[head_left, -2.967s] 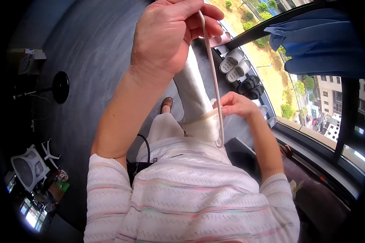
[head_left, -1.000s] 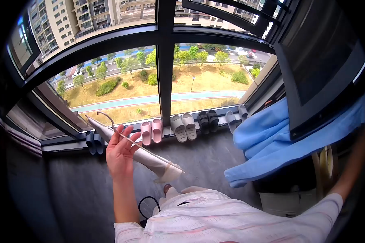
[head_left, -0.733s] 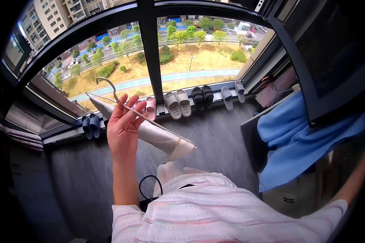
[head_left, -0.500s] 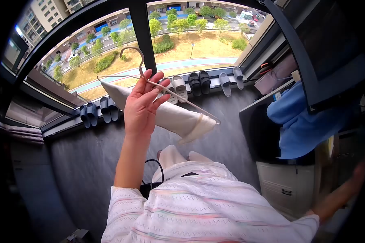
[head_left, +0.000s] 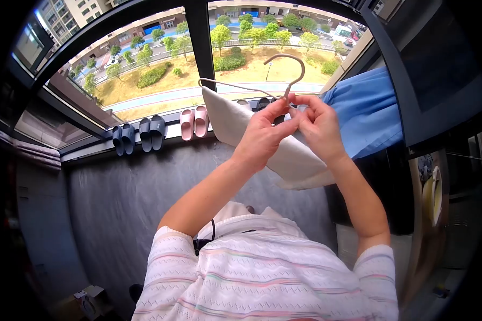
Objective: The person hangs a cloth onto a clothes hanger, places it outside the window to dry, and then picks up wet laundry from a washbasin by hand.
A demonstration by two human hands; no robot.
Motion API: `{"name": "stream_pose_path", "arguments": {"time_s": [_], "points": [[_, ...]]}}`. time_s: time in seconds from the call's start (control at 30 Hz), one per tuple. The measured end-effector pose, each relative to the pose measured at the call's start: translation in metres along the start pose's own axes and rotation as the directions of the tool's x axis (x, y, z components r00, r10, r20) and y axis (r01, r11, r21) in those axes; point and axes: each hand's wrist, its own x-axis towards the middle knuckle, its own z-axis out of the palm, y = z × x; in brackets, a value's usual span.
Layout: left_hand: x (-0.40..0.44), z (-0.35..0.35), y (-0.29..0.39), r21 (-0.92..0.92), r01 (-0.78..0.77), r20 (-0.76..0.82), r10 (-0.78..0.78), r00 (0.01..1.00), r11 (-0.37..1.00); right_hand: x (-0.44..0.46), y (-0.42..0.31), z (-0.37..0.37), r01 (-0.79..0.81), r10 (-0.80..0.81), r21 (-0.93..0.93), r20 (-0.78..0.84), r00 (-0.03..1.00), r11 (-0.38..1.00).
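Note:
A beige clothes hanger is held up in front of me, hook upward and turned to the left. Draped over it is a white piece of cloth, perhaps a garment, sloping down to the right. My left hand pinches the hanger at the base of its hook. The fingertips of my right hand are closed at the same spot, touching the left fingers. Both hands partly cover the cloth and the hanger's right arm.
A blue cloth lies behind my right hand, over a dark surface on the right. Dark slippers and pink slippers stand along the window ledge. A cardboard box sits at the lower left, and a dark panel juts in at upper right.
My right hand has come in from the far lower right to the hanger's neck. The hanger and my left hand have moved right, and my left fingers have closed into a pinch.

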Motion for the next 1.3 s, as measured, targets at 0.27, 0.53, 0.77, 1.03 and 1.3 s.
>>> {"name": "stream_pose_path", "arguments": {"time_s": [0.27,0.53,0.77,1.03,1.3], "points": [[0.014,-0.155,-0.025,0.657,0.123,-0.404,0.210,0.890,0.743,-0.011,0.006,-0.043,-0.079,0.086,0.251,-0.018,0.996,0.965],[0.029,-0.187,-0.023,0.382,-0.030,-0.281,0.147,0.948,0.924,-0.027,-0.021,-0.068,-0.091,0.092,0.193,-0.001,0.996,0.977],[0.009,-0.185,0.000,0.233,0.067,-0.100,-0.045,0.994,0.970,-0.035,-0.046,-0.085,-0.058,0.049,0.171,0.057,0.997,0.984],[-0.029,-0.239,-0.075,0.566,0.448,0.071,-0.582,0.810,0.692,-0.010,-0.097,-0.104,0.178,-0.179,0.096,0.007,0.984,0.979],[-0.030,-0.272,-0.137,0.120,0.675,-0.470,-0.557,0.685,0.728,0.027,-0.142,-0.112,0.416,-0.416,-0.009,-0.016,0.909,0.909]]}}
